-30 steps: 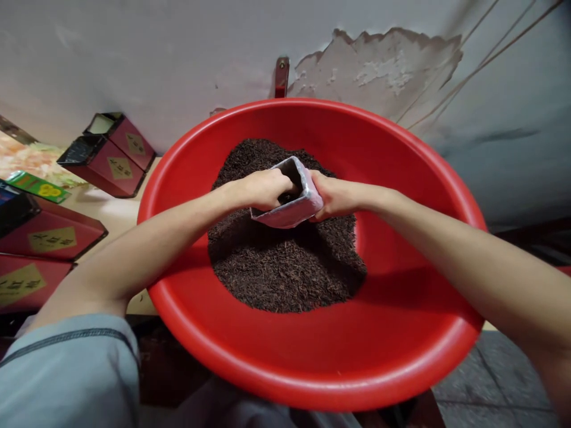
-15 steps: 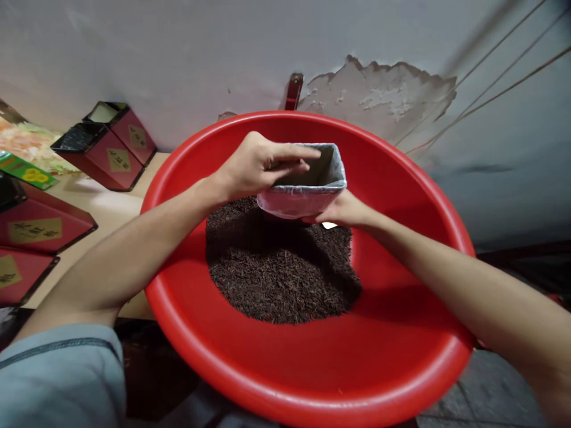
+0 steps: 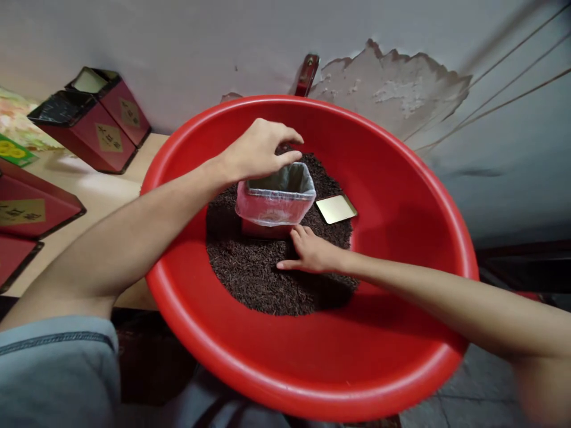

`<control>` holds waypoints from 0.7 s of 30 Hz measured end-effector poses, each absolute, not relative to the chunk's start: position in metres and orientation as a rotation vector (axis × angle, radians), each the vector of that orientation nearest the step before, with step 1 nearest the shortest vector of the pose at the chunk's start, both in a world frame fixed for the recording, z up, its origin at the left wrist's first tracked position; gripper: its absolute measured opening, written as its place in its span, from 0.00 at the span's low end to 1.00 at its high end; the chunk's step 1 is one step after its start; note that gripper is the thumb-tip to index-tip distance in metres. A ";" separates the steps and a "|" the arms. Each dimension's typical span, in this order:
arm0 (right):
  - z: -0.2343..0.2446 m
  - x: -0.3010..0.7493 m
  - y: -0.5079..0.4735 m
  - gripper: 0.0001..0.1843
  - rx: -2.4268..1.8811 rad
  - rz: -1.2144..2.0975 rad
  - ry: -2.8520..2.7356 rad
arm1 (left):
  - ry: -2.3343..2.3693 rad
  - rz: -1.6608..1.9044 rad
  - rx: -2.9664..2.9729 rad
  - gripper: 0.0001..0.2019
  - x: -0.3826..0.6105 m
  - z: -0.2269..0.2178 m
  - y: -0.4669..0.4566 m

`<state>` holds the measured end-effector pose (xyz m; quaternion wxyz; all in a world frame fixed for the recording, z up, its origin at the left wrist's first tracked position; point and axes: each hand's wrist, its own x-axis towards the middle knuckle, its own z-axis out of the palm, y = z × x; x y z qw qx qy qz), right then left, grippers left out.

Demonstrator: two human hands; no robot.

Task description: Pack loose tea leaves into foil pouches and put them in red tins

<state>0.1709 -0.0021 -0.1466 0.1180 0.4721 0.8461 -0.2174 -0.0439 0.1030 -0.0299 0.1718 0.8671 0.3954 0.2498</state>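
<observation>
A red tea tin (image 3: 266, 230) stands in the dark loose tea leaves (image 3: 272, 282), inside a big red plastic basin (image 3: 401, 356). A clear plastic liner bag (image 3: 274, 208) is folded over the tin's rim, and its mouth gapes. Above that mouth hovers my left hand (image 3: 259, 148), fingers curved and apart, holding nothing. My right hand (image 3: 316, 252) rests low on the tea leaves by the tin's near right corner, thumb spread and fingertips near the tin's side. A small gold-coloured rectangular lid (image 3: 336, 208) lies on the leaves to the right of the tin.
To the left, several more red tins, two of them open-topped (image 3: 89, 131), stand on a light wooden table (image 3: 102, 193). A green packet (image 3: 15, 151) lies behind the nearer tins. Behind the basin rises a wall (image 3: 200, 47) with peeling plaster; cords (image 3: 491, 107) hang at the right.
The tin has gone down from both hands onto the tea leaves. My right hand has come from under it to its near side; my left hand has left the rim. The gold lid is now uncovered.
</observation>
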 end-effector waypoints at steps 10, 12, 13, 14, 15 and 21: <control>-0.148 0.157 -0.016 0.44 1.388 -0.548 2.374 | 1.370 0.326 2.498 0.09 -0.057 -0.017 0.105; -0.147 0.157 -0.019 0.47 1.394 -0.576 2.349 | 1.416 0.304 2.518 0.08 -0.055 -0.005 0.093; -0.146 0.157 -0.020 0.48 1.401 -0.585 2.354 | 1.466 0.311 2.527 0.08 -0.054 0.000 0.086; -0.145 0.157 -0.021 0.49 1.406 -0.591 2.373 | 1.529 0.330 2.530 0.08 -0.052 0.005 0.080; -0.145 0.157 -0.021 0.47 1.401 -0.601 2.405 | 1.599 0.351 2.528 0.08 -0.050 0.009 0.073; -0.144 0.156 -0.023 0.31 1.212 -0.619 2.588 | 1.747 0.447 2.407 0.25 -0.033 -0.011 0.062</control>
